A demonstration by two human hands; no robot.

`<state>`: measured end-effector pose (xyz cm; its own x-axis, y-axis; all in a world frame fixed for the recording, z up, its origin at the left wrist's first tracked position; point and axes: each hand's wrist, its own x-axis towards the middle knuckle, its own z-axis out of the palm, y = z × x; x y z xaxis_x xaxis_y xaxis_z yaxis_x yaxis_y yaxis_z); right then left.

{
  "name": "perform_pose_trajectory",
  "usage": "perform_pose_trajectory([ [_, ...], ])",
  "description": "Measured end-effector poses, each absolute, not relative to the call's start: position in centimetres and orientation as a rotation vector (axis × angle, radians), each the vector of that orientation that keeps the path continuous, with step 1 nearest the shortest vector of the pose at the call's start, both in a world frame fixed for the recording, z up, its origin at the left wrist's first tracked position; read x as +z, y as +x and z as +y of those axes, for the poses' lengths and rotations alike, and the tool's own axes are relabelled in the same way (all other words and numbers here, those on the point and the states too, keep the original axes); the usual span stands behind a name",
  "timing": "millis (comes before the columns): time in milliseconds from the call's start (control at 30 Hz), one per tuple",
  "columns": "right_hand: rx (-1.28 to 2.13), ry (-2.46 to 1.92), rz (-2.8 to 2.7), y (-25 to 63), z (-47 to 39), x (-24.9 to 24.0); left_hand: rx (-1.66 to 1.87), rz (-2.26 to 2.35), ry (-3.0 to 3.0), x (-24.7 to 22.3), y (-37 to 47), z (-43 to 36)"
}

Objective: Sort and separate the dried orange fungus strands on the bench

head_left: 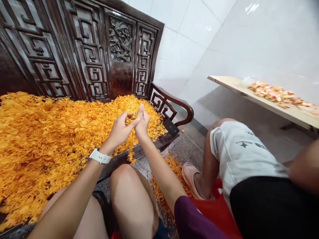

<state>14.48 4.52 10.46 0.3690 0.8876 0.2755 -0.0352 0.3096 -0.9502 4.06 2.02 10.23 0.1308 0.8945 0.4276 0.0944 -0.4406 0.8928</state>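
Mid-frame, our left hand (pixel 119 130) and right hand (pixel 142 124) are pinching an orange stringy bit (pixel 131 153). Its loose end dangles just below our fingers.

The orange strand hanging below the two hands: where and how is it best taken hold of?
I'd pinch the orange strand at its clumped lower end, coming from the near side, below both hands. It looks thin and limp, and that end seems to dangle free in front of the dark bench rail, while the left hand and right hand crowd its top.
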Motion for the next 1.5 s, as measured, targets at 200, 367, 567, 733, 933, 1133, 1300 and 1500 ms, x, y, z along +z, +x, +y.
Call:
perform_pose_trajectory([
  [200,0.802,-0.974,-1.074,14.6,4.1,10.3,1.503,0.852,1.410,10.0,4.7,2.7],
  [367,0.896,-0.914,-1.166,14.8,3.4,10.4,1.525,0.865,1.098,10.6,4.8,2.9],
  [567,0.860,-0.914,-1.243,15.1,3.7,9.7,1.591,0.871,1.070,11.2,5.4,3.1],
  [733,0.965,-0.910,-1.027,14.9,4.5,9.6,1.538,0.830,0.985,12.1,5.8,3.3],
  [933,0.877,-0.923,-0.930,15.4,5.6,10.5,1.342,0.739,0.942,13.4,5.9,3.3],
  [1133,0.686,-1.027,-1.067,16.1,5.2,10.7,1.437,0.920,1.170,11.8,6.7,4.3],
  [1300,0.481,-1.113,-1.268,16.7,4.6,10.5,1.393,0.929,1.162,10.8,6.8,5.0],
  [1500,0.804,-1.047,-1.203,15.9,5.3,10.8,1.385,0.734,0.904,12.0,6.8,4.5],
])
